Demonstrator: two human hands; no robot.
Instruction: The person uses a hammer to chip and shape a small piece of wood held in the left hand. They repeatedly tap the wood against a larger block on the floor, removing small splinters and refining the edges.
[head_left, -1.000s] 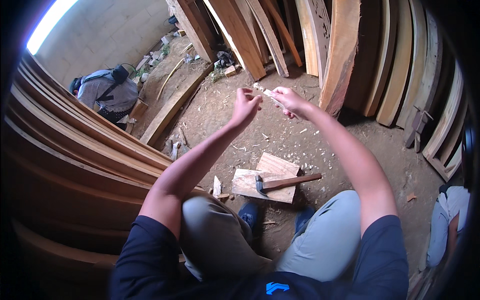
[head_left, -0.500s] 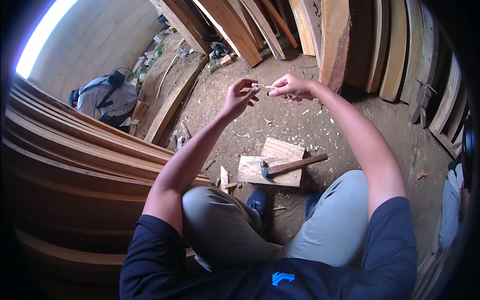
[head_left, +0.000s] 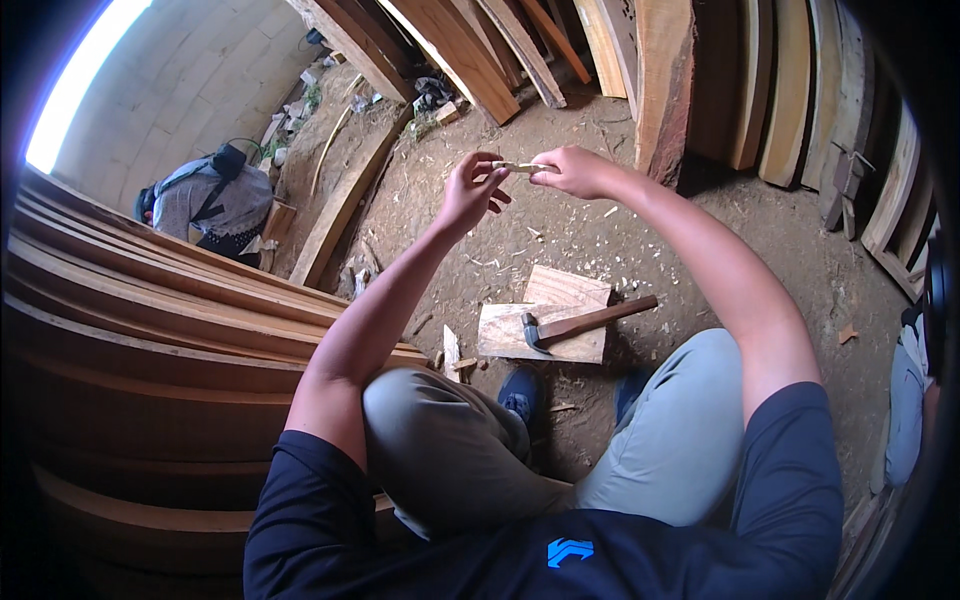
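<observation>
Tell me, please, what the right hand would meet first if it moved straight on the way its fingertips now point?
Probably the left hand, which pinches the other end of the same small pale wooden sliver that the right hand holds; depth is uncertain.

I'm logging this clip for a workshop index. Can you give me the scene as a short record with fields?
Setting: dirt floor strewn with chips, planks stacked on the left
Left hand: pinches one end of a small wood sliver
Right hand: pinches the other end
Below hands: hammer lying on a board
Posture: seated, knees bent
Others: a person crouched at far left
</observation>
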